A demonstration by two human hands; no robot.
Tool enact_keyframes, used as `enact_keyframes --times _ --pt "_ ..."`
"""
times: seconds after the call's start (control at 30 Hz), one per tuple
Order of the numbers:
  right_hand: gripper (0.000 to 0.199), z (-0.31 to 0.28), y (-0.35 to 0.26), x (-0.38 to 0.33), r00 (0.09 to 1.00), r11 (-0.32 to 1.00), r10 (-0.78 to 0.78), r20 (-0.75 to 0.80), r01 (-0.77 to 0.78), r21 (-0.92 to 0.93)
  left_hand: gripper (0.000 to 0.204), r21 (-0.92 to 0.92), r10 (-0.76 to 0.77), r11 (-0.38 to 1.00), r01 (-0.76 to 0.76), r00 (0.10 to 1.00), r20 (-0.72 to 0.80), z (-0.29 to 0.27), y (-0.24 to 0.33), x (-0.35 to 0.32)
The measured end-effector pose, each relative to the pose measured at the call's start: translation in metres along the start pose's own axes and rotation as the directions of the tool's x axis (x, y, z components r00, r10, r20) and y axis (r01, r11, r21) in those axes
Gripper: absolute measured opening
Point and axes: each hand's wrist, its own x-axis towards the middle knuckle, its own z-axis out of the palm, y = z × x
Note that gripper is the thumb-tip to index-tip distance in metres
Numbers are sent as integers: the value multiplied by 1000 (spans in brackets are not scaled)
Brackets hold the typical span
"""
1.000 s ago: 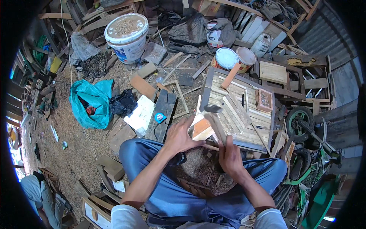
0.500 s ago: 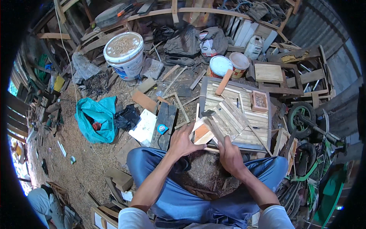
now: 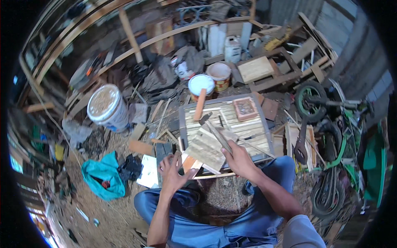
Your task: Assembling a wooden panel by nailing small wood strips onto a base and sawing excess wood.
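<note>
My left hand (image 3: 173,173) grips the lower left corner of a flat, weathered wooden board (image 3: 206,149) with an orange-brown end, held over my lap. My right hand (image 3: 239,160) is closed around the handle of a hammer (image 3: 215,132). The handle slants up and left across the board, and its dark head lies near the board's far edge. Behind the board sits a slatted wooden frame (image 3: 252,130) with a small reddish framed block (image 3: 245,108) on it. I sit on the ground in blue trousers (image 3: 215,231).
A white bucket of sawdust (image 3: 106,108) stands at the left and a teal cloth (image 3: 103,178) lies nearer. Two paint tins (image 3: 201,84) and a white jug (image 3: 232,48) sit beyond the frame. A small bicycle (image 3: 326,124) and scrap timber crowd the right.
The view has swung upward and to the right, showing more of the far clutter. Both hands keep hold of the board and the hammer, and the hammer head sits a little further left.
</note>
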Motion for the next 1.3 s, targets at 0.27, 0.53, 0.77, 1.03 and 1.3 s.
enact_keyframes --times 0.27,0.53,0.77,1.03,1.3 --pt "40 -86 63 50 914 970 187 -361 -114 214 32 -428 251 881 -202 966 60 27 120 111" --pt "46 -105 87 46 828 882 403 -391 -236 408 15 -224 372 915 -334 916 151 128 155 232" --pt "43 -124 95 31 813 801 496 -304 -293 522 13 19 503 853 -522 831 238 166 174 265" --pt "34 -127 104 26 845 879 400 -354 -245 409 17 186 660 671 -718 693 290 172 175 290" --pt "44 -128 93 23 852 837 453 -261 -306 454 18 296 717 470 -831 555 421 173 167 293"
